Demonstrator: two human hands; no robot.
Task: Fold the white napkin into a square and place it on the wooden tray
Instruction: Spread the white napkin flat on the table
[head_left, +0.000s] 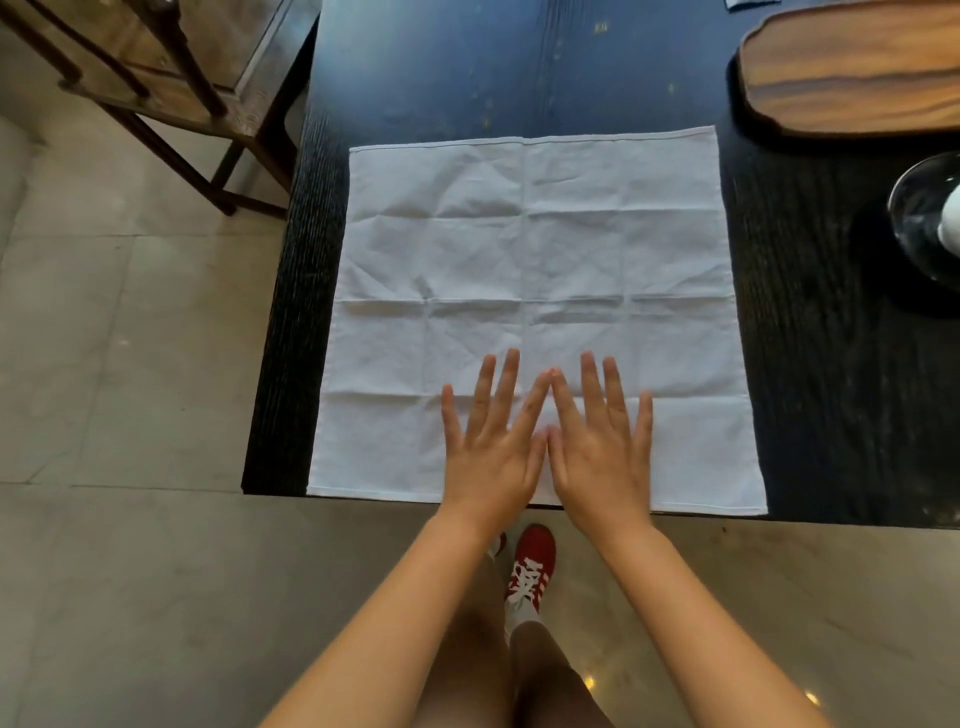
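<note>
The white napkin (535, 249) lies fully spread out on the dark table (810, 364), creased in a grid, its near edge at the table's front edge. My left hand (491, 441) and my right hand (602, 441) rest flat on its near middle, palms down, fingers spread, index fingertips touching. Neither hand grips anything. The wooden tray (852, 73) sits at the far right of the table, beyond the napkin's far right corner, partly cut off by the frame.
A glass bowl (919, 218) with something white in it stands at the right edge, to the right of the napkin. A wooden chair (171, 98) stands off the table's left side. Tiled floor and my red shoe (532, 566) lie below the front edge.
</note>
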